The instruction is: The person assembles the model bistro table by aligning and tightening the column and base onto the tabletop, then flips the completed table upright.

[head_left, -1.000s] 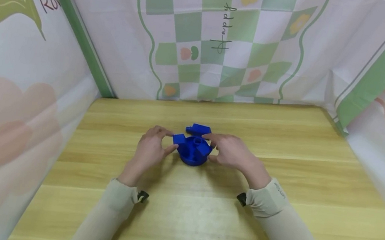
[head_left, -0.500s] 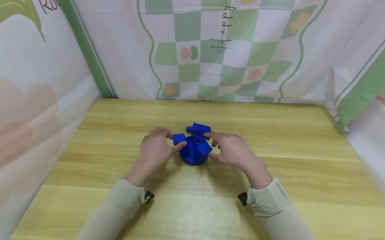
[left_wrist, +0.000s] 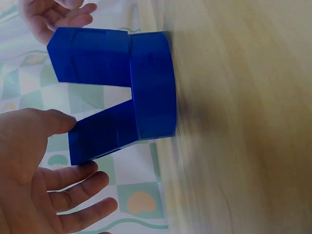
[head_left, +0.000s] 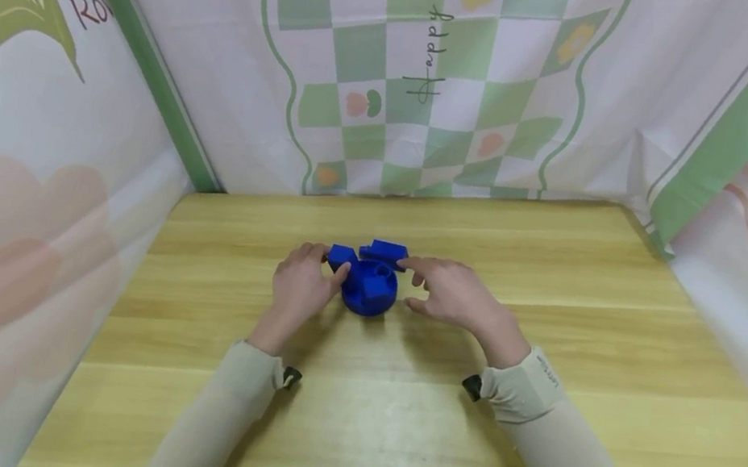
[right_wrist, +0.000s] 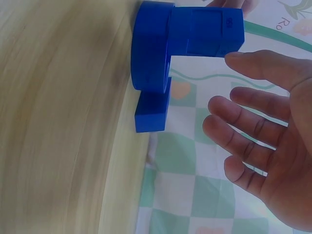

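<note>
Head view: a round blue plastic-looking base (head_left: pixel 365 310) is set on the light wood-grain table (head_left: pixel 384 447), btwn both hands. Two uprights are borne by it: a blue angular block on the L side (head_left: pixel 343 255) & a blue angular block nearer the R hand (head_left: pixel 377 288). A small blue ring-shaped socket (head_left: pixel 384 270) is also seen on top.

The L block is pinched at its free end btwn thumb & index of the L hand (head_left: pixel 302 287); its other fingers are spread, as shown by the L wrist cam. That block is tilted outward.

No grip is made by the R hand (head_left: pixel 455 295): thumb & fingers are held wide apart. Its thumb tip is brought right by the R block's corner in the R wrist view; contact can't be told.

Just behind the base, a long blue block w/ a narrow end (head_left: pixel 386 252) is laid on the table, R index tip v. close; touching or not can't be told.
</note>
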A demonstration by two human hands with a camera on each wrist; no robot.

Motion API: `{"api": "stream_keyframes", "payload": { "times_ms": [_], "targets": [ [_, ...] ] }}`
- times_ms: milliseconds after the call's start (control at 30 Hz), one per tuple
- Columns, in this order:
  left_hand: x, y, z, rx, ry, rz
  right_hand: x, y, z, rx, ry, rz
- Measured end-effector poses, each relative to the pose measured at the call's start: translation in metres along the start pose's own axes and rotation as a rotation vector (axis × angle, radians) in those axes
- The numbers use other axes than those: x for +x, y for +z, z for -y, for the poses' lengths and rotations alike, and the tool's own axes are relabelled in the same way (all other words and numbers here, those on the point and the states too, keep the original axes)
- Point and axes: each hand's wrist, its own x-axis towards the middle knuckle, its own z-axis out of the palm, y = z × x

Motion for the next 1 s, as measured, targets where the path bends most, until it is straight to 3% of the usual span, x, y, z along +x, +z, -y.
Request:
{"api": "stream_keyframes", "payload": {
  "times_ms": [200,500,833,1000],
  "targets": [
    [-0.003,0.0,0.004,-0.043,-0.021,0.02,0.001,0.001,0.0,0.006,-0.001,0.01],
    [-0.02,-0.003,0.008,-0.063,0.012,0.022,0.003,0.001,-0.001,0.003,-0.012,0.012],
    [-0.033,-0.003,0.002,-0.07,0.039,0.019,0.006,-0.002,-0.003,0.01,-0.006,0.019],
    [-0.037,-0.004,-0.006,-0.075,0.058,0.051,0.009,-0.002,-0.008,0.015,0.001,0.013]
  ]
}}
